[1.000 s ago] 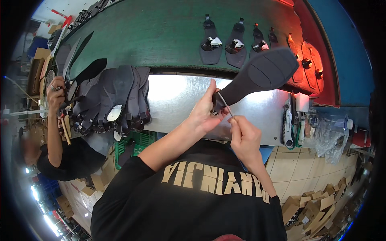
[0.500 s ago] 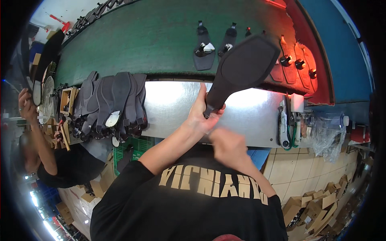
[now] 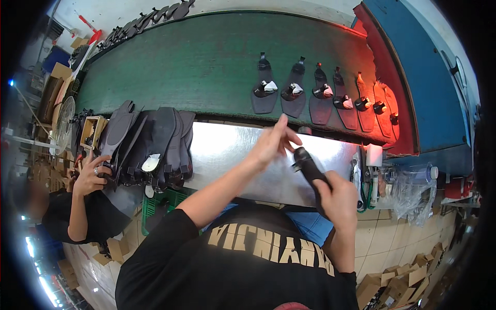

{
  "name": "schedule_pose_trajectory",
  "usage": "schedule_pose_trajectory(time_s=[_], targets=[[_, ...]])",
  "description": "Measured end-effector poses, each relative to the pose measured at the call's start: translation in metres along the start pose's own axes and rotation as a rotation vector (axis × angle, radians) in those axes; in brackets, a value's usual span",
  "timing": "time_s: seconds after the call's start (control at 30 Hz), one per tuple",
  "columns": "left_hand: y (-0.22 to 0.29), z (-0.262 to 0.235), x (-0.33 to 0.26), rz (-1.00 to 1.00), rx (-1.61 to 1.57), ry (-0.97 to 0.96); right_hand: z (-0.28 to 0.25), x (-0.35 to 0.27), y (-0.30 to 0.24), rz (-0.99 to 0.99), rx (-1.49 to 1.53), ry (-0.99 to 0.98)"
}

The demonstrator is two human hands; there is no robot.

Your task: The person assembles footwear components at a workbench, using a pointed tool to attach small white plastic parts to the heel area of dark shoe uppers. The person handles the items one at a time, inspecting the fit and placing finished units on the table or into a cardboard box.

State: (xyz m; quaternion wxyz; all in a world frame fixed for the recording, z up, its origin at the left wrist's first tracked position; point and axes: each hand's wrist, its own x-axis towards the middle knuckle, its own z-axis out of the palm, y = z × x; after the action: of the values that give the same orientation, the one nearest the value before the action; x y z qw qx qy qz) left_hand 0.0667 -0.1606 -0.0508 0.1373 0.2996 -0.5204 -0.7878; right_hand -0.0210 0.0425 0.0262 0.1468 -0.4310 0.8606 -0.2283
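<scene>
My right hand is wrapped round a black paddle-shaped pad, now seen nearly edge-on, with its narrow buckled end pointing up and left. Its wide part is mostly hidden behind the hand. Just off that narrow end is my left hand, slightly blurred, with fingers apart and thumb side up. Nothing shows in it. Both hands are over a shiny metal ledge. Beyond it, similar pads lie in a row on a green belt, such as one dark pad with a white patch.
A pile of dark pads sits at the ledge's left. Red light glows at a blue machine's opening. A cutter knife and plastic bag are at right. A co-worker's hand works at left; cartons lie below right.
The pad has passed from my left hand to my right and swung down toward me, turning edge-on. My left hand has opened. The co-worker's hand has lowered.
</scene>
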Motion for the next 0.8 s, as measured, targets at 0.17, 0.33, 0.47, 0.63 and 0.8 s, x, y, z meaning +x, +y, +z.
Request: schedule_pose_trajectory(time_s=[0.17,0.33,0.47,0.63,0.8], targets=[[0.017,-0.064,0.067,0.604,0.791,0.606,0.005,-0.009,0.060,0.247,0.193,0.194],[-0.005,-0.076,0.102,0.583,1.352,0.733,-0.004,-0.012,0.055,0.141,0.112,0.407],[-0.003,-0.067,0.111,0.682,1.175,0.709,0.027,-0.010,0.032,0.051,0.185,0.249],[0.025,-0.078,0.101,0.818,0.741,0.623,0.096,0.009,0.019,-0.073,0.066,0.273],[0.046,-0.061,0.049,0.567,0.027,0.330,0.096,0.022,0.012,-0.064,0.035,0.371]])
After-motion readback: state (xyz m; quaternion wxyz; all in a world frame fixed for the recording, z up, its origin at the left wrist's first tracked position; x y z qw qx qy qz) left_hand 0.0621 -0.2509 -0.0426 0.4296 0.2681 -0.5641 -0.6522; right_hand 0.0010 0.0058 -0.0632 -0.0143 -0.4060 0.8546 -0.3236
